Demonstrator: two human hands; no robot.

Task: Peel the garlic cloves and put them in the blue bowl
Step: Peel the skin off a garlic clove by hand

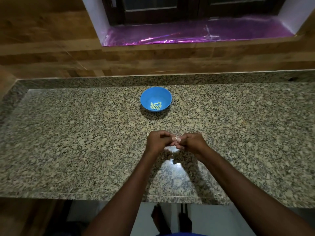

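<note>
A blue bowl (pixel 146 97) stands on the granite counter, a little beyond my hands, with several peeled garlic cloves (pixel 155 105) at its bottom. My left hand (pixel 157 141) and my right hand (pixel 191 142) meet above the counter's middle. Between their fingertips they pinch one small pale garlic clove (pixel 177 139); fingers hide most of it. Both hands hover just above the stone surface.
The speckled granite counter (pixel 68 133) runs wide to both sides, with its front edge near my body. A wooden wall rises behind it, and a window sill covered in purple foil (pixel 187 34) sits above. My bare feet show on the floor below.
</note>
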